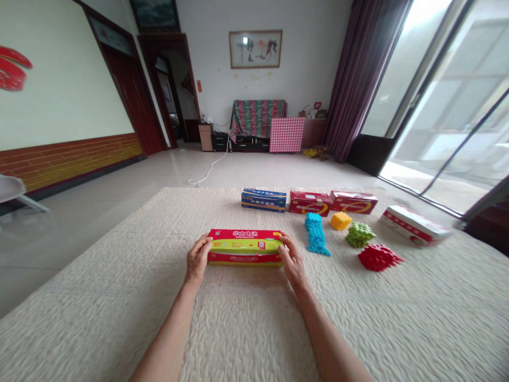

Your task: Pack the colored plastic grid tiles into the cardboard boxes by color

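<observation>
A long red and yellow-green box (245,246) lies on the cream quilted surface (119,297) straight ahead of me. My left hand (196,260) grips its left end, fingers curled round the edge. My right hand (292,260) clasps the right end the same way. The box rests flat between both hands. To the right of my right hand lie a blue stack of spiky blocks (316,233), a yellow cluster (340,220), a green cluster (360,234) and a red cluster (378,257).
At the far edge stand a blue box (263,199) and two red boxes (310,203) (353,201); a white and red box (413,225) lies at the right. Beyond are tiled floor, a white cable (210,165), a checked panel (287,135) and glass doors at right.
</observation>
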A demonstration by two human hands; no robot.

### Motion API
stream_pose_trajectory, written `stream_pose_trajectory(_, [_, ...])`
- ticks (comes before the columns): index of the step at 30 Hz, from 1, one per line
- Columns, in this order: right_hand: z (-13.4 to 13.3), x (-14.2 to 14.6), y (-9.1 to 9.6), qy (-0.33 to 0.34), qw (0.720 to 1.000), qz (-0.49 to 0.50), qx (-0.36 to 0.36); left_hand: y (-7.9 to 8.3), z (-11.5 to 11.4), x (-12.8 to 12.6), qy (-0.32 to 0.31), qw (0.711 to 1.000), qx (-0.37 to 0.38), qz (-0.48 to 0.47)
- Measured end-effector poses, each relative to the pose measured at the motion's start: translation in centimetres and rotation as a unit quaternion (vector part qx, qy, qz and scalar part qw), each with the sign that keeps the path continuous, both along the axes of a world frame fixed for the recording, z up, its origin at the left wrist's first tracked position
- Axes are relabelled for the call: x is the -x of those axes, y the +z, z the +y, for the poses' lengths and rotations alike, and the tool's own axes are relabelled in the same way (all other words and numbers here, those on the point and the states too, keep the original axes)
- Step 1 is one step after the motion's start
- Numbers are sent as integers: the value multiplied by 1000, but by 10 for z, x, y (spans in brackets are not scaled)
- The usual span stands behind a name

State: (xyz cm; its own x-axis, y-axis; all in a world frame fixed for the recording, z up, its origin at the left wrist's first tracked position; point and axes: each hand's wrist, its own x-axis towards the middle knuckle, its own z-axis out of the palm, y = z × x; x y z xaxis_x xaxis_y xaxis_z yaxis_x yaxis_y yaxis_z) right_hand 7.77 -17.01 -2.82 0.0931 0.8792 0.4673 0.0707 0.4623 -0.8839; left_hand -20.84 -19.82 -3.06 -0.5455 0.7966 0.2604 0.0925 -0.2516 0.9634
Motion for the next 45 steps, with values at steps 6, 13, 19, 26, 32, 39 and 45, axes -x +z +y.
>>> stream_pose_trajectory(6, [3,0,-2,0,1000,-7,-11,-2,1,0,6,1000,-4,-8])
stream_pose_trajectory(13, [3,0,-2,-10,999,-34,-34,-1,1,-1,10,1000,-15,-6])
stream_pose_trajectory(19, [3,2,1,-10,999,-40,-7,-1,1,-2,7,1000,-15,-1])
stream_pose_trajectory(26, [3,5,-1,-19,1000,-19,7,3,-2,-3,8,1000,11,8])
stream_pose_trajectory(32, [-5,10,-9,-88,995,-2,46,2,-16,-9,38,998,53,18])
stream_pose_trajectory(39, [-19,8,-16,-94,993,-31,60,0,-28,-13,-31,992,86,90])
stream_pose_trajectory(45, [-12,27,-20,-28,998,-5,51,4,-6,8,-32,992,93,84])
